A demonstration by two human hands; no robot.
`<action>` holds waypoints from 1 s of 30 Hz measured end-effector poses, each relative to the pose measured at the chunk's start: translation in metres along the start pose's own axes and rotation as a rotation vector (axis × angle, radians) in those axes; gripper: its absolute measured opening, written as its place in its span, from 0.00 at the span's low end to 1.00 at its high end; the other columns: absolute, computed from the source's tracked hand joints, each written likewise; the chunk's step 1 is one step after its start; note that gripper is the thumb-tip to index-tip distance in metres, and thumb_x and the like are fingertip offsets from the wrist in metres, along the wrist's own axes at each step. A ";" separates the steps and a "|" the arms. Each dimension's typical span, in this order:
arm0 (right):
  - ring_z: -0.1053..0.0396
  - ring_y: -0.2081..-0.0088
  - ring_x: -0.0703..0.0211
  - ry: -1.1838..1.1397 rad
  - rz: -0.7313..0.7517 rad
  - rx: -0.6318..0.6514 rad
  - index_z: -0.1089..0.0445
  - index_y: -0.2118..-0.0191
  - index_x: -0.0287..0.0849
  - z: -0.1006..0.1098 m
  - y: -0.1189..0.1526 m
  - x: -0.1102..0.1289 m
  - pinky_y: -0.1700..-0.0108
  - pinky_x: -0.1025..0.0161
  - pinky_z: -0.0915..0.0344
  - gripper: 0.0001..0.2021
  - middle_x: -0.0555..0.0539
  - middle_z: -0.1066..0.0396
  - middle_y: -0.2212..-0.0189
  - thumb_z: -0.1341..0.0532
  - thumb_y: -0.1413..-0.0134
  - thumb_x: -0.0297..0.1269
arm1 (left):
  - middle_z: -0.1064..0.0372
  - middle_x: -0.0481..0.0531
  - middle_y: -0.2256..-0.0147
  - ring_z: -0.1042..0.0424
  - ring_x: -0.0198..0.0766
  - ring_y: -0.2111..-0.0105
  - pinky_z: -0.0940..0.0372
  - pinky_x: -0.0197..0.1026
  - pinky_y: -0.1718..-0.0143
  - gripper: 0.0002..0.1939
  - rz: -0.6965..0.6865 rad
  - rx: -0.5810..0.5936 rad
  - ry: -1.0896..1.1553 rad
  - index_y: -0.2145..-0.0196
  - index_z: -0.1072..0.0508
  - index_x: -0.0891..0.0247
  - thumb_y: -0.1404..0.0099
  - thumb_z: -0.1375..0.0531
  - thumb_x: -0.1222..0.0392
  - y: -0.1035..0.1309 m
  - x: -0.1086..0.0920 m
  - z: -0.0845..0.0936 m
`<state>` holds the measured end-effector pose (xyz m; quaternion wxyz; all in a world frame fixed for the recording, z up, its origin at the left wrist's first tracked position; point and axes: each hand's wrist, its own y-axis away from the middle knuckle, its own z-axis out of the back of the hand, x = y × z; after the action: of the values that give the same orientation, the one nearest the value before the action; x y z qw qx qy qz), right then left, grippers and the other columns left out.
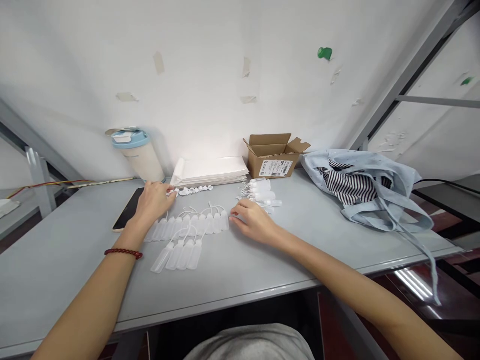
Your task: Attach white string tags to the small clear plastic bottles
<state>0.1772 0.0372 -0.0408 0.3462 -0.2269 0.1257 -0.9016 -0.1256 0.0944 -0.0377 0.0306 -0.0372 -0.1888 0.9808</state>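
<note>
Several small translucent bottles with thin tubes lie side by side in a long row [187,225] on the grey table, with a shorter row [180,256] nearer the front edge. My left hand [154,202] is over the left end of the long row, its fingertips at a line of small white caps [194,190]; what the fingers hold, if anything, is too small to name. Beside the rightmost bottle of that row rests my right hand [253,220], thumb and fingers apart with nothing seen between them. Behind it lies another group of bottles [262,190].
A phone [129,210] lies by my left wrist, with a blue-lidded cup [140,157] behind it. Stacked white sheets [212,169], an open cardboard box [273,162] and a light blue cloth bag [393,172] line the back. The table's front edge [225,305] is near me.
</note>
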 end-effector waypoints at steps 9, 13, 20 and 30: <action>0.33 0.66 0.60 -0.120 -0.332 0.047 0.31 0.63 0.37 -0.008 -0.009 0.013 0.66 0.64 0.43 0.08 0.44 0.28 0.67 0.44 0.42 0.36 | 0.24 0.59 0.62 0.32 0.56 0.55 0.35 0.48 0.59 0.20 0.081 0.176 -0.042 0.57 0.24 0.66 0.39 0.50 0.58 0.000 -0.018 0.007; 0.34 0.69 0.60 -0.087 -0.355 0.085 0.32 0.61 0.37 -0.012 -0.010 0.016 0.70 0.65 0.46 0.10 0.44 0.27 0.68 0.43 0.43 0.39 | 0.24 0.58 0.61 0.32 0.56 0.55 0.35 0.48 0.60 0.19 0.087 0.213 -0.038 0.56 0.24 0.64 0.38 0.50 0.58 0.001 -0.024 0.012; 0.37 0.75 0.62 -0.040 -0.376 0.149 0.32 0.73 0.38 -0.008 -0.013 0.017 0.74 0.65 0.51 0.11 0.46 0.31 0.77 0.44 0.45 0.39 | 0.25 0.57 0.62 0.32 0.55 0.54 0.35 0.45 0.62 0.17 0.121 0.233 -0.031 0.56 0.25 0.62 0.38 0.49 0.59 0.002 -0.027 0.014; 0.47 0.81 0.66 -0.081 -0.422 0.169 0.44 0.87 0.41 -0.009 -0.016 0.016 0.77 0.65 0.54 0.18 0.52 0.46 0.88 0.40 0.55 0.39 | 0.25 0.59 0.62 0.32 0.56 0.54 0.35 0.47 0.61 0.16 0.123 0.233 -0.014 0.56 0.25 0.61 0.38 0.49 0.59 0.002 -0.026 0.012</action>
<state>0.1530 0.0390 -0.0375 0.1724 -0.2542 -0.0145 -0.9515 -0.1005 0.0865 -0.0260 -0.0267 -0.0379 -0.0712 0.9964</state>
